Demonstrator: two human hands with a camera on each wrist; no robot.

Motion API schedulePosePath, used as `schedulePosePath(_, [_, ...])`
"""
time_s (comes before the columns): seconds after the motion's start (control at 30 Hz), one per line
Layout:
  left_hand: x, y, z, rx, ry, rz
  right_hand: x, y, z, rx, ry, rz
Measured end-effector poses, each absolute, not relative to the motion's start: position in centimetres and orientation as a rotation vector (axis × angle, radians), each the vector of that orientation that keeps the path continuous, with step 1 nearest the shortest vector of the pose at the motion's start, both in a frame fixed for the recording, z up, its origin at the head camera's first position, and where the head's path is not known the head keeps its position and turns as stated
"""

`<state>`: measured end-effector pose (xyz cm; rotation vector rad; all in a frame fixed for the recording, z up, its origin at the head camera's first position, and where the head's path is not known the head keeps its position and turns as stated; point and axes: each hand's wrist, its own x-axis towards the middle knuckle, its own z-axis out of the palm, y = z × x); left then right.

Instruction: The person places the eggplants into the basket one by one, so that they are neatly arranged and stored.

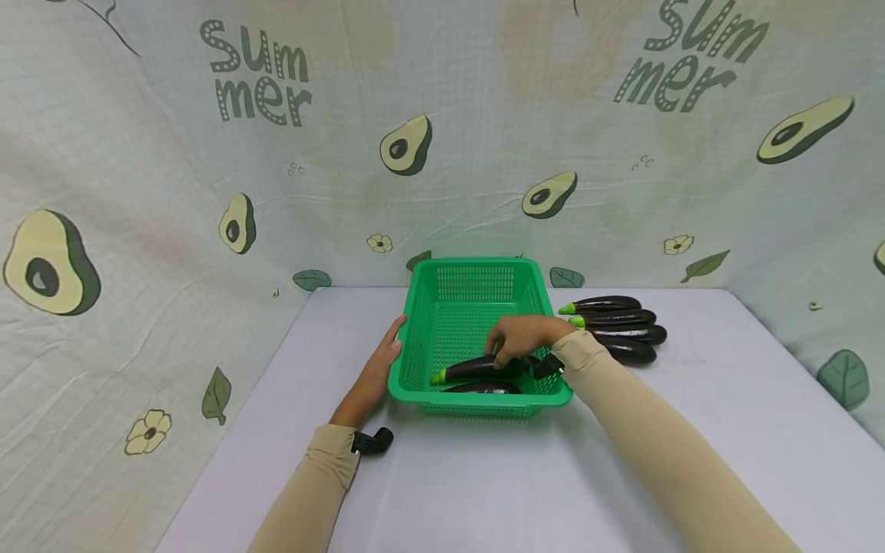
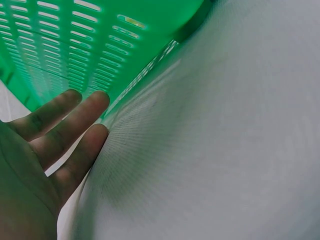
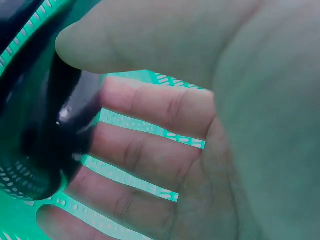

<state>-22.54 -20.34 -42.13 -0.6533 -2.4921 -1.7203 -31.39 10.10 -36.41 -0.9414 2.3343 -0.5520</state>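
A green plastic basket (image 1: 477, 401) with slotted walls stands on the table. My right hand (image 1: 528, 336) reaches inside it and holds a dark purple eggplant (image 1: 477, 369) with a green stem end pointing left. In the right wrist view, the thumb lies on one side of that glossy eggplant (image 3: 65, 115), and the fingertips touch the other. A second eggplant (image 1: 484, 389) lies in the basket nearer its front wall, partly hidden by the rim. On the basket's left side rests my left hand (image 1: 376, 372); the left wrist view shows its fingers (image 2: 75, 120) extended against the slotted wall.
Several more eggplants (image 1: 615, 319) lie in a row on the table to the right of the basket, partly behind my right forearm. The white table (image 1: 442, 484) ends at a patterned cloth backdrop (image 1: 470, 115). Each wrist wears a small black camera.
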Motion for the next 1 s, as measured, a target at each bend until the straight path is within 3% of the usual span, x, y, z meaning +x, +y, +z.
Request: schedulePosePath(1.0, [-23.11,-20.61,-42.76,-0.664,-2.488,-1.694,-31.15,9.89,-36.64,-0.976,2.359,-0.451])
